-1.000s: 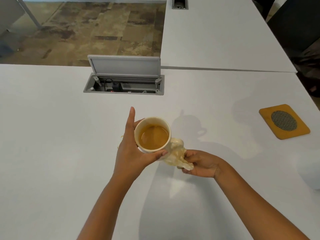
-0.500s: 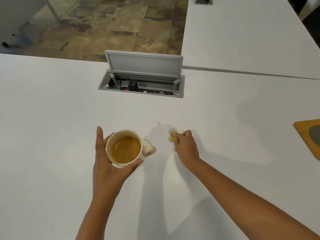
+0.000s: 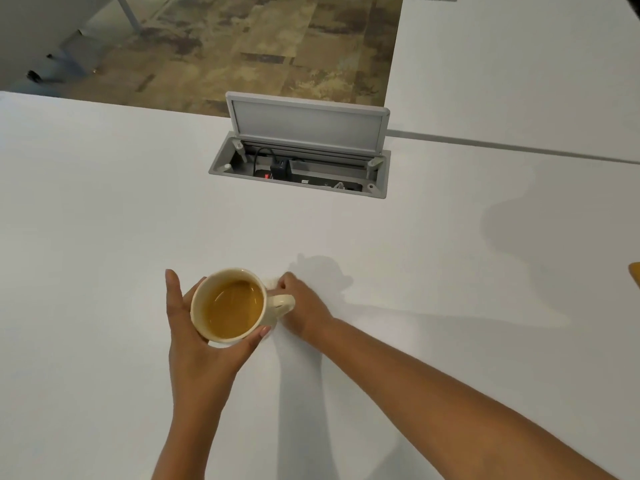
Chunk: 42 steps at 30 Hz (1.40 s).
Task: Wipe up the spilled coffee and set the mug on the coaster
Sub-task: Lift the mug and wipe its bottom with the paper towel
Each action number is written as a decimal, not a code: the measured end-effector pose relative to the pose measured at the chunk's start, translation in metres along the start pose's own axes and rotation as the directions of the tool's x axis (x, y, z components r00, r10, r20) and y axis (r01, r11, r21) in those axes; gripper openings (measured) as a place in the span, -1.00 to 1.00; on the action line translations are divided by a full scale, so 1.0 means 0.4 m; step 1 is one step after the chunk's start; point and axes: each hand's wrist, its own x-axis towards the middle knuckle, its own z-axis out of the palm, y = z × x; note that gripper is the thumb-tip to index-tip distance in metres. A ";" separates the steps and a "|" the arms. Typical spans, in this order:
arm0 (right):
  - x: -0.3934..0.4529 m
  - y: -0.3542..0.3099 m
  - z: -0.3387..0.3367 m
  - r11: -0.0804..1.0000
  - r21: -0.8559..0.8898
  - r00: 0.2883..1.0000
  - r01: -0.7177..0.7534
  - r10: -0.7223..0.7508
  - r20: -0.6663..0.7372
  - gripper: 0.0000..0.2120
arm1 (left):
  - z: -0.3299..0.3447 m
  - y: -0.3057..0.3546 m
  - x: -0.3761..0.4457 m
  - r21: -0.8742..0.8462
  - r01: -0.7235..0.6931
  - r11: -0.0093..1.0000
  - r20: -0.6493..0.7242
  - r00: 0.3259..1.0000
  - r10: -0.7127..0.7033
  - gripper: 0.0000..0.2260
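A cream mug [image 3: 229,336] full of light brown coffee is held a little above the white table [image 3: 104,202]. My left hand [image 3: 197,355] grips it round the body, thumb on the near side and fingers on the far side. Just right of the mug, partly behind its handle [image 3: 282,303], my right hand [image 3: 303,308] presses down on the table with its fingers curled round a crumpled stained tissue [image 3: 273,283], of which only a small pale bit shows. A sliver of the orange coaster [image 3: 635,274] peeks in at the right edge.
An open grey cable box [image 3: 301,164] with its lid up and plugs inside is sunk into the table beyond the mug. A second white table [image 3: 519,64] adjoins at the back right. Patterned floor shows past the far edge.
My right hand slid left with the tissue, from clear of the mug to right beside its handle. The mug stays held in my left hand. The view shifted, pushing the coaster almost out of sight.
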 end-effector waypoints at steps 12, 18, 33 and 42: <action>-0.046 0.252 -0.184 0.917 0.270 0.878 -0.294 0.370 -0.303 -0.67 | 0.010 -0.019 -0.017 0.009 -0.031 0.999 0.081 0.996 0.030 0.12; -0.225 0.097 0.029 0.996 -0.085 0.997 -0.021 0.015 -0.074 -0.87 | 0.069 -0.019 -0.009 0.021 -0.049 0.999 0.076 0.996 0.048 0.06; -0.642 0.616 -0.413 0.599 0.423 0.372 -0.680 0.778 -0.506 -0.72 | 0.204 -0.084 0.011 -0.015 0.078 0.997 0.033 0.996 -0.078 0.05; -0.553 0.325 -0.127 0.758 0.434 0.656 -0.486 0.645 -0.393 -0.67 | 0.221 -0.086 0.026 0.015 0.040 0.999 0.067 0.997 -0.041 0.05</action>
